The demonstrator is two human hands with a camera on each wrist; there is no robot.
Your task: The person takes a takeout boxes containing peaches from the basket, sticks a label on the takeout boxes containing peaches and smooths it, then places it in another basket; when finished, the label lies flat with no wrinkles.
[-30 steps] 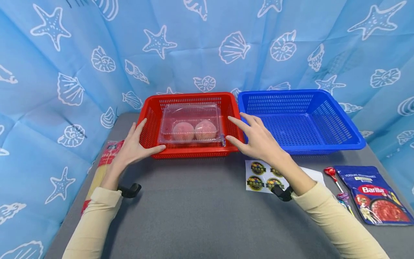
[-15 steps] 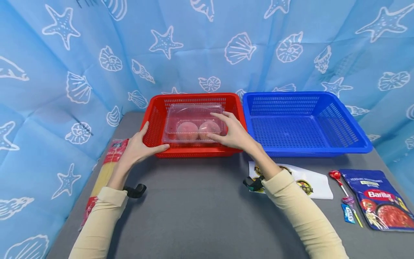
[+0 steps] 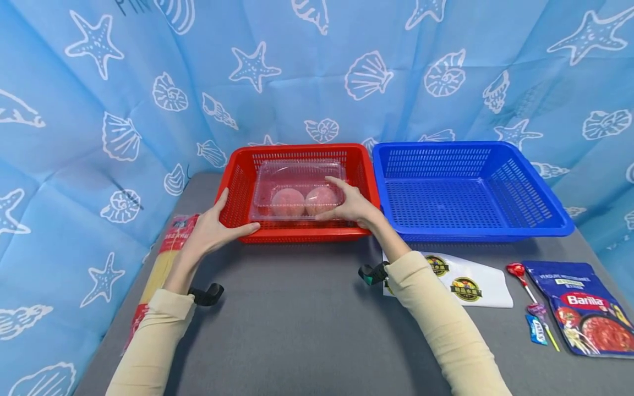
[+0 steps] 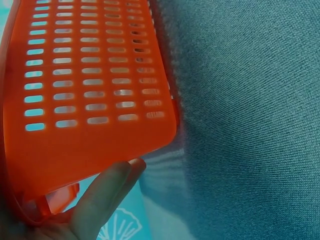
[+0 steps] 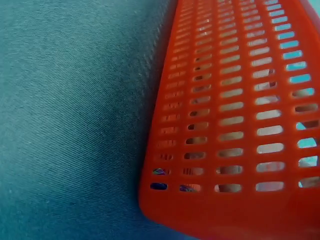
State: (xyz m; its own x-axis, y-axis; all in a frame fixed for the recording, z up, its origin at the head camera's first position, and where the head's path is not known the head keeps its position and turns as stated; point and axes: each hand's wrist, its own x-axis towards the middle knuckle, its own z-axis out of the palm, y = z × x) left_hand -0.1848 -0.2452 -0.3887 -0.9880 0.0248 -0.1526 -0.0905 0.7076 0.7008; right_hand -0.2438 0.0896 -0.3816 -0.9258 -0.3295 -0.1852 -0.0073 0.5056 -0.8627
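Observation:
A clear plastic fruit box [image 3: 292, 173] with two peaches [image 3: 288, 202] lies inside the red basket [image 3: 302, 235]. My left hand [image 3: 210, 228] spans the basket's front left corner. Its thumb lies along the front rim and its extended fingers reach up the left side. In the left wrist view, fingers [image 4: 107, 195] press against the outside of the basket's end wall. My right hand [image 3: 354, 206] is inside the basket's right end, thumb and fingers spread across the box's right part, over one peach. The right wrist view shows only the basket's front wall [image 5: 215, 145], which hides that hand.
A blue basket [image 3: 446, 203] stands right beside the red one. In front of it lies a sticker sheet [image 3: 487, 286]. Lollipops [image 3: 516, 269], a small blue packet [image 3: 536, 330] and a Barilla pouch [image 3: 584, 308] are at the right. A noodle pack [image 3: 165, 264] lies at the left.
My right hand has moved left from the red basket's right rim to over the fruit box, then slightly lower. The left hand has stayed at the basket's corner.

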